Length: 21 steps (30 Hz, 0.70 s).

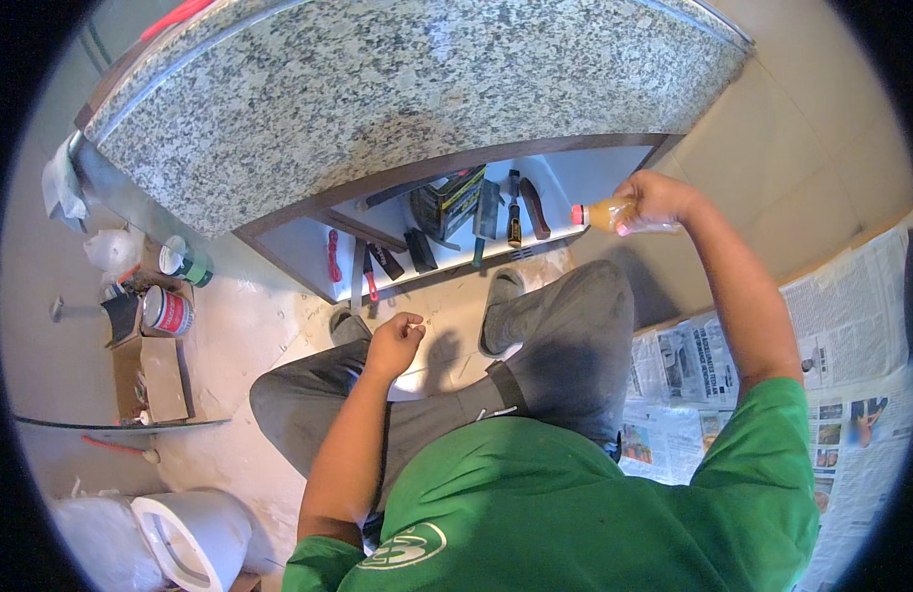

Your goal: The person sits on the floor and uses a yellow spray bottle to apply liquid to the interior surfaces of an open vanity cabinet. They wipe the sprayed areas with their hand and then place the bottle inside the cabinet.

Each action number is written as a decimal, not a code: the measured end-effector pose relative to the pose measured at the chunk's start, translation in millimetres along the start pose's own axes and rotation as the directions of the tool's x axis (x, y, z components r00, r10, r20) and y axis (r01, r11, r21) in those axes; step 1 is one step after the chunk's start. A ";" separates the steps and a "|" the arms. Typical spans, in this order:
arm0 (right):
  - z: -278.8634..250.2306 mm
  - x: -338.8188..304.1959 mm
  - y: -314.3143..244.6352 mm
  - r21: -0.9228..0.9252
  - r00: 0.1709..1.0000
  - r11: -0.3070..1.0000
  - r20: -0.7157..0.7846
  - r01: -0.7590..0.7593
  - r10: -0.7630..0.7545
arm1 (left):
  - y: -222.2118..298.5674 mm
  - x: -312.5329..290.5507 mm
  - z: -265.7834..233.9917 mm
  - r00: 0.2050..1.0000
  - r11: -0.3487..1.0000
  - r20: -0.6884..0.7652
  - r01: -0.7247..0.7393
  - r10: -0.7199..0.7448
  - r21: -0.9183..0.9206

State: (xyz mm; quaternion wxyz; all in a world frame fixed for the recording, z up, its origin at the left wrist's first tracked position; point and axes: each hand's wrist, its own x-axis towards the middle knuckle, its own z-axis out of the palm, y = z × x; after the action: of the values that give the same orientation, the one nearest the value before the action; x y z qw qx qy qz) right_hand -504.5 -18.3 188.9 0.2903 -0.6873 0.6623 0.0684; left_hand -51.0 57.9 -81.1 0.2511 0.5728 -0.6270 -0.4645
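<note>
My right hand, out at the far right beside the cabinet, is wrapped round a small clear bottle of amber liquid. The bottle lies sideways, its red cap pointing left toward the shelf. Over my lap hangs my left hand, fingers curled in; whatever they may hold is hidden. Tools lie on the white shelf ahead: a chisel-like tool with a black-and-yellow handle, a brown-handled tool, and a red-handled tool. Among them sits a black-and-yellow box.
A speckled granite countertop overhangs the shelf. Newspaper sheets cover the right side. To the left stand a paint can, a green tub and a cardboard box. A white toilet-like fixture is at lower left.
</note>
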 end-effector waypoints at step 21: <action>163.1 151.7 38.7 0.793 0.839 0.326 -0.544 0.514 0.003 | -23.7 12.4 19.5 0.977 0.979 0.074 0.199 -0.201 0.036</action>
State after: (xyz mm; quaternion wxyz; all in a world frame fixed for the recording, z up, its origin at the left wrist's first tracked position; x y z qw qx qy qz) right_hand -476.6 -68.7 -29.7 0.4669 -0.4991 0.5100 -0.5223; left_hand -58.7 54.0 -113.1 0.1707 0.6180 -0.5819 -0.5003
